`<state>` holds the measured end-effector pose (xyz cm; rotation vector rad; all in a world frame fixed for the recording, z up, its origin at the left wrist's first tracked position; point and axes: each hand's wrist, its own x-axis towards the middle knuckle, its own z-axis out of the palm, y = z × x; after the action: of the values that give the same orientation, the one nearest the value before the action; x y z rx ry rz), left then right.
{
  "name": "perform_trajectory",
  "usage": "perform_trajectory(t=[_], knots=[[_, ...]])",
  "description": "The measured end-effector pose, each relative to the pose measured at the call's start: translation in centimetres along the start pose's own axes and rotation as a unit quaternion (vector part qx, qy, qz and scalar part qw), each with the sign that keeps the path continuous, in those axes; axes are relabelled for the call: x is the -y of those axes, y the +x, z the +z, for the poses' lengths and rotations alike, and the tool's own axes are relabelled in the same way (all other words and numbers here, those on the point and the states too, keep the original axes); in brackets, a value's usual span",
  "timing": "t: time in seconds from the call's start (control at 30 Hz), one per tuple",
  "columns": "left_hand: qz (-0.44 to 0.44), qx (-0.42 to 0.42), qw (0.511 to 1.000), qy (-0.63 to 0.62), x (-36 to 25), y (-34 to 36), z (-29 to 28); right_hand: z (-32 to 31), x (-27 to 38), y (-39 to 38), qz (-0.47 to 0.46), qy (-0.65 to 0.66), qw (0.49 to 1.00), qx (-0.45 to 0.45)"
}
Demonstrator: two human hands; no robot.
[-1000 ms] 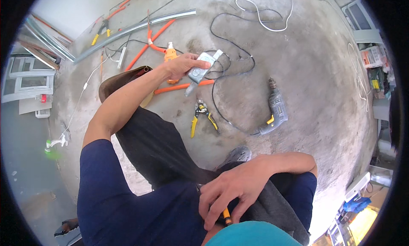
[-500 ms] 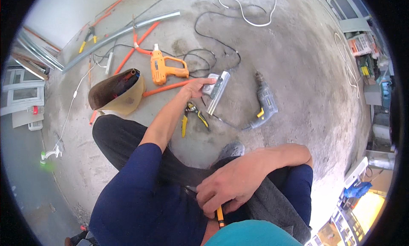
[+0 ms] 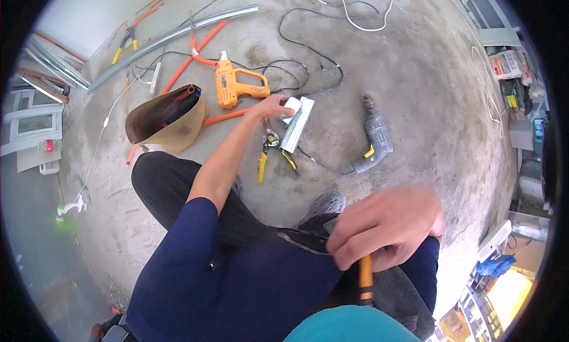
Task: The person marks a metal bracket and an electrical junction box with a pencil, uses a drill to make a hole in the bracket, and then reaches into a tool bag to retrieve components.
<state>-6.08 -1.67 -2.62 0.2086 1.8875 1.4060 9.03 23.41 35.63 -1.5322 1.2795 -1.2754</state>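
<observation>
My left hand (image 3: 275,106) is closed on a short piece of shiny metal channel (image 3: 300,124), held out over the floor. Just below it lie snips with yellow handles (image 3: 272,141). In front of my lap my right hand (image 3: 385,223), slightly blurred, wraps around a tool with an orange-and-black handle (image 3: 365,277). A grey metal tip shows past its fingers; the rest of that tool's head is hidden. An orange heat gun (image 3: 237,87) lies beyond my left hand. A grey drill (image 3: 377,137) rests to the right of the channel piece.
A tan bag (image 3: 178,131) holding tools stands beside my left knee. Orange pipes (image 3: 178,75) and a long metal channel (image 3: 172,37) cross the floor at the far left. A black cord (image 3: 308,45) loops behind the heat gun. Boxes (image 3: 508,66) line the right side.
My right hand has moved right and up with the orange-handled tool. My left hand has tilted the channel piece, so its face shows brighter. The view has shifted slightly.
</observation>
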Motion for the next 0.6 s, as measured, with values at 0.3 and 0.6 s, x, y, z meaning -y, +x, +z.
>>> perform_trajectory(t=[0.3,0.6], knots=[[0.077,0.078,0.954,0.279,-16.4,-6.3,-3.6,-4.2,-1.9,-0.2,-0.054,0.163,0.985,0.035],[0.236,0.145,0.96,0.047,-27.8,-16.8,-3.2,-8.1,-5.9,-6.0,-0.072,0.149,0.877,-0.452]])
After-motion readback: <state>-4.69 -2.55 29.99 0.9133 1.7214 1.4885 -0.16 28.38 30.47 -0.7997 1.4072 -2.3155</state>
